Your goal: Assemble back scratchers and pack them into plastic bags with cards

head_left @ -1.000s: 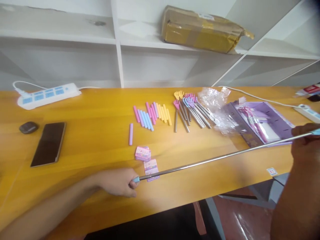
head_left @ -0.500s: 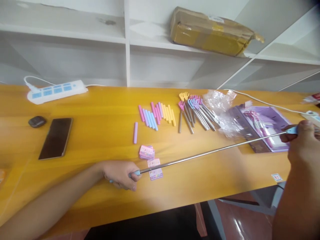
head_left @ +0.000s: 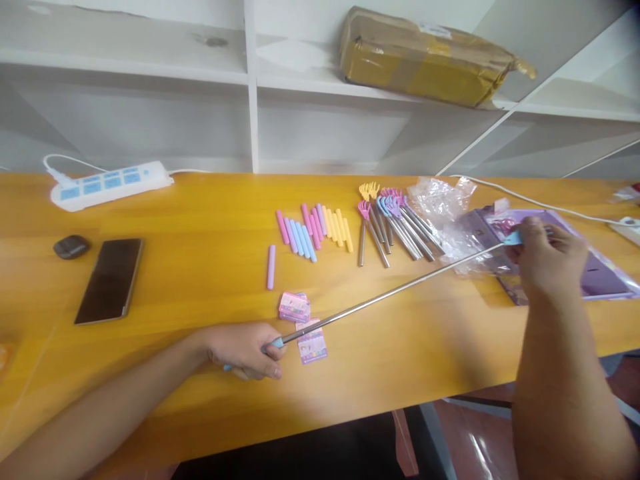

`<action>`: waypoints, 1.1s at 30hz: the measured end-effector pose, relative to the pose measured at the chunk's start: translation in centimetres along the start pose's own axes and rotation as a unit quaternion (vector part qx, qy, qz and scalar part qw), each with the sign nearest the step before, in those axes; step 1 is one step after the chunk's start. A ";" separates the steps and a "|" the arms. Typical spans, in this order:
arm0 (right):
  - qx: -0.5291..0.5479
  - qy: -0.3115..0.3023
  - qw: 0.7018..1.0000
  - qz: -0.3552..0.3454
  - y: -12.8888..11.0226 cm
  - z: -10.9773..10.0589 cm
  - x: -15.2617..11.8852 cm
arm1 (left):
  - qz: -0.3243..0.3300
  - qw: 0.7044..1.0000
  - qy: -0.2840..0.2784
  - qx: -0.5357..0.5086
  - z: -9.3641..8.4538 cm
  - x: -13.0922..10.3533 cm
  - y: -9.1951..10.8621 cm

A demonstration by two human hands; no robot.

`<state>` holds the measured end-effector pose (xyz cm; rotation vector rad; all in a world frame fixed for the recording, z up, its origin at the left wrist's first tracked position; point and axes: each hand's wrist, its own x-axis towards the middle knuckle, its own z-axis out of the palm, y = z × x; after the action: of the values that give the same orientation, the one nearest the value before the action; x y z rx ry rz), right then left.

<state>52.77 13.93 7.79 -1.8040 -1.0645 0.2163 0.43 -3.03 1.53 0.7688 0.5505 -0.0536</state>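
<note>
A telescopic back scratcher (head_left: 395, 291) spans the space between my hands, its steel rod slanting up to the right above the table. My left hand (head_left: 247, 350) is closed around its light-blue handle. At the far end my right hand (head_left: 550, 257) grips the light-blue head, mostly covered by the fingers. Pink printed cards (head_left: 313, 343) lie under the rod near my left hand. Behind it are several coloured handle tubes (head_left: 303, 240), with a single purple tube (head_left: 271, 267) apart. Several scratcher rods with claw heads (head_left: 395, 223) lie in a pile.
Crumpled clear plastic (head_left: 443, 207) lies beside a purple box (head_left: 600, 273) behind my right hand. At left are a phone (head_left: 109, 280), a dark small case (head_left: 71, 247) and a power strip (head_left: 113, 185). A taped carton (head_left: 425, 60) rests on the shelf above.
My right hand has moved left, toward my left hand, and the rod between them is shorter. My left hand stays almost in place. More of the purple box's inside shows.
</note>
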 end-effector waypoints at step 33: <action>0.205 -0.545 0.782 -0.223 -7.6 13.7 -25.1 | 0.084 0.986 0.041 -0.136 1.2 1.3 -0.2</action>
<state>25.71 5.21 -0.39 -0.8778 -1.9981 1.1959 2.04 -3.77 1.49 0.5501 0.5560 0.2061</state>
